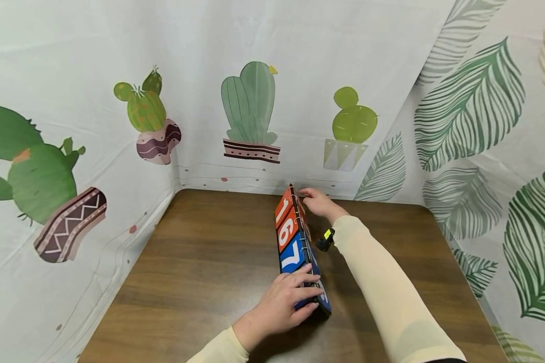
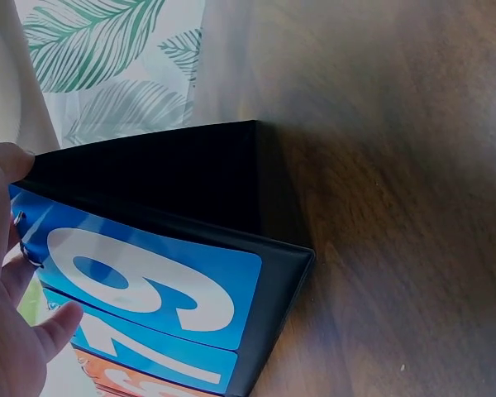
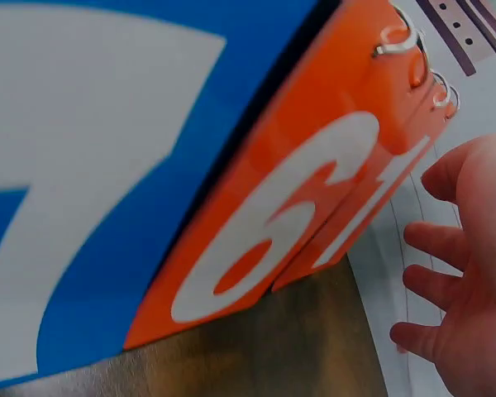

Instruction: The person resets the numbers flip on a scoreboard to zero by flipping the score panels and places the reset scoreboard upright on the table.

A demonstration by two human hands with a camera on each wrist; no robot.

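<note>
A tabletop flip scoreboard (image 1: 287, 237) stands tented on the table, its ringed spine running away from me. Red cards with 1 and 6 sit toward the far end and blue cards nearer. My left hand (image 1: 287, 297) grips the spine at the near end, fingers over the top, covering part of the blue cards. In the left wrist view, the blue 6 card (image 2: 140, 277) and the dark hollow under the board show. Beside the far end is my right hand (image 1: 320, 201); its spread fingers (image 3: 434, 289) are apart from the red cards in the right wrist view.
The brown wooden table (image 1: 200, 252) meets a white cloth backdrop (image 1: 195, 30) printed with cacti at the back and left. Leaf-printed cloth (image 1: 472, 106) hangs on the right. A small black wrist camera (image 1: 325, 240) sits at the right sleeve, close to the scoreboard.
</note>
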